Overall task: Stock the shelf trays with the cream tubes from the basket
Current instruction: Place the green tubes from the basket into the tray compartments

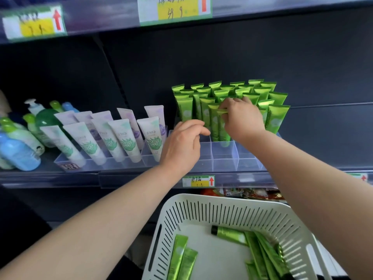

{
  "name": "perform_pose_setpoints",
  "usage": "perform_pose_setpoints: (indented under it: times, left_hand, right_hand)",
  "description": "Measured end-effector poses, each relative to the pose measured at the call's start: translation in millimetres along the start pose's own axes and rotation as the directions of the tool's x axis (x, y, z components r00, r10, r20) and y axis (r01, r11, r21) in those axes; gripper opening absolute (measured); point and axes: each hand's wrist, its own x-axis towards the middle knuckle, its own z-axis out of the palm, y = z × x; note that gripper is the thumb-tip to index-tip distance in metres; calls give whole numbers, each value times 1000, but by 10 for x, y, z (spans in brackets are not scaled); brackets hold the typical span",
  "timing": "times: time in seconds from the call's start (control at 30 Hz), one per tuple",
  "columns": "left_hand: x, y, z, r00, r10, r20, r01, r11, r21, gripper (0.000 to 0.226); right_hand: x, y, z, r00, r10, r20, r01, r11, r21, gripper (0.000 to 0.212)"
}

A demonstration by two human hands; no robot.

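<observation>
Several green cream tubes stand upright in a clear plastic divided tray (226, 158) on the shelf. My right hand (242, 118) pinches the crimped top of one green tube (223, 130) that stands in a front compartment of the tray. My left hand (181, 146) hovers by the tray's left front part, fingers curled, and holds nothing. Below, a white slotted basket (201, 215) holds several more green tubes (260, 253) lying flat.
To the left, a second clear tray (96, 164) holds white and lilac tubes (121, 138). Blue and green pump bottles (18, 150) lie at the far left. Price tags (198, 181) hang on the shelf edges. Another shelf edge runs overhead.
</observation>
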Motion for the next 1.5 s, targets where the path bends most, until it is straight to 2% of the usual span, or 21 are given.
perform_pose_setpoints:
  times: [0.1, 0.33, 0.47, 0.57, 0.67, 0.77, 0.83, 0.9, 0.97, 1.03, 1.1, 1.17, 1.23, 1.37, 1.5]
  left_hand:
    - [-25, 49, 5, 1000, -15, -5, 15, 1000, -17, 30]
    - [-86, 173, -14, 1000, -5, 15, 5, 1000, -26, 30]
    - [-240, 241, 56, 998, 24, 55, -22, 999, -43, 30]
    - [-500, 246, 183, 993, 62, 100, -56, 996, -63, 31]
    - [-831, 223, 380, 981, 57, 185, -43, 996, -77, 32]
    - [-1197, 154, 587, 963, -26, 269, 51, 995, -88, 32]
    - [-1423, 85, 704, 923, -119, 365, 143, 989, -39, 31]
    - [-1639, 8, 807, 848, -215, 484, 227, 973, 33, 29]
    - [-1856, -70, 880, 765, -302, 569, 310, 947, 85, 25]
    - [-2068, -149, 920, 707, -371, 602, 373, 919, 128, 27]
    - [-2221, -229, 931, 659, -418, 625, 399, 899, 181, 29]
    - [-2315, -288, 941, 624, -431, 651, 391, 894, 217, 29]
    - [-2363, -297, 959, 613, -421, 669, 372, 900, 227, 29]
    - [-2426, -228, 1020, 620, -355, 699, 316, 929, 191, 30]
    - [-2462, -234, 1070, 593, -273, 758, 225, 959, 170, 34]
  right_hand:
    - [-36, 25, -26, 1000, -28, 1, 28, 1000, -9, 35]
    - [-221, 6, -178, 987, -109, -121, 107, 994, -29, 39]
    - [-558, -41, -202, 957, -155, -244, 171, 984, 48, 33]
    - [-970, -15, -95, 950, -187, -249, 217, 971, 100, 27]
    - [-1457, 63, 148, 970, -174, -168, 197, 972, 128, 26]
    - [-1922, 183, 424, 991, -137, 4, 136, 985, 102, 33]
    - [-2168, 289, 605, 986, -99, 132, 90, 993, 77, 38]
    - [-2388, 399, 783, 952, -45, 304, 30, 998, 54, 40]
    - [-2624, 502, 971, 850, 60, 523, -88, 996, 28, 36]
    - [-2868, 573, 1142, 689, 186, 701, -175, 981, -89, 39]
    - [-3038, 602, 1263, 529, 309, 790, -226, 949, -220, 49]
    - [-3097, 600, 1324, 422, 389, 819, -288, 914, -286, 54]
    - [-3090, 614, 1346, 416, 410, 812, -304, 904, -301, 63]
    - [-3099, 607, 1329, 471, 367, 802, -262, 926, -271, 81]
    - [-3113, 499, 1362, 490, 289, 822, -305, 941, -149, 73]
